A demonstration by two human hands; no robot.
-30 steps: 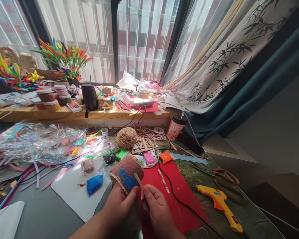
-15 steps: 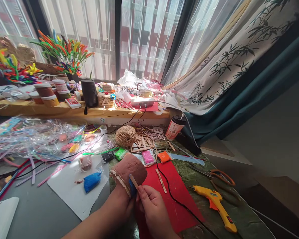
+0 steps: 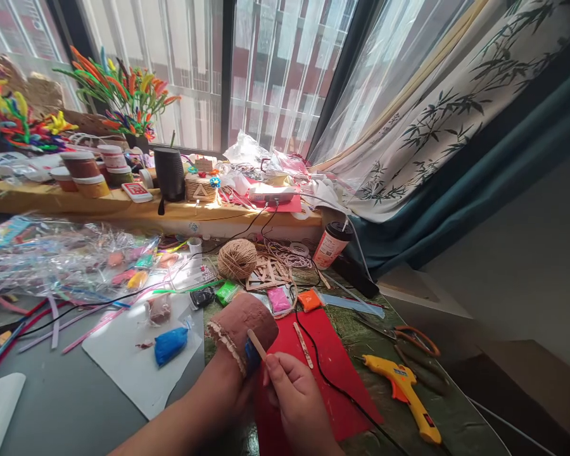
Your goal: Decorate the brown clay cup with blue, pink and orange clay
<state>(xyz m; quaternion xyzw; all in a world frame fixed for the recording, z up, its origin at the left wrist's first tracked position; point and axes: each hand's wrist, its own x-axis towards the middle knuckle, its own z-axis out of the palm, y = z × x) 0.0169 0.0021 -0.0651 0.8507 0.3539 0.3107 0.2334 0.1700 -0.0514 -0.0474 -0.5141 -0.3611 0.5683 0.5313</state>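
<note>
The right hand (image 3: 289, 389) had its grip closed around a flat wooden stick (image 3: 256, 344), pinched between thumb and fingers. The left hand (image 3: 230, 377) grasped the brown cylinder (image 3: 247, 320) at its ragged pale rim, though its fingers were hidden. The cylinder was tilted above the worktop (image 3: 76, 386), in front of the wearer, between a white sheet (image 3: 137, 373) and a red sheet (image 3: 330, 411). The stick's tip appeared to touch the cylinder's side, right beside a blue patch (image 3: 251, 358) that was partly hidden.

To the right of the red sheet lay a yellow glue gun (image 3: 403, 389), with an orange-handled tool (image 3: 417, 340) beyond it. A second flat stick (image 3: 303, 345) rested on the red sheet, and a blue packet (image 3: 171, 346) sat on the white one.

Past the cylinder, black (image 3: 202, 297), green (image 3: 227, 292), pink (image 3: 278, 300) and orange packets (image 3: 310, 300) formed a rough row. Behind them were a ball of twine (image 3: 237, 259), a lattice of sticks (image 3: 268, 272) and a lidded cup (image 3: 331, 247), while crumpled clear bags (image 3: 76, 253) spread at the left.

Farther off, a ledge (image 3: 161, 218) carried lidded jars (image 3: 80, 166), a black vase (image 3: 170, 174) and colourful fuzzy stems (image 3: 133, 95) before the window.
</note>
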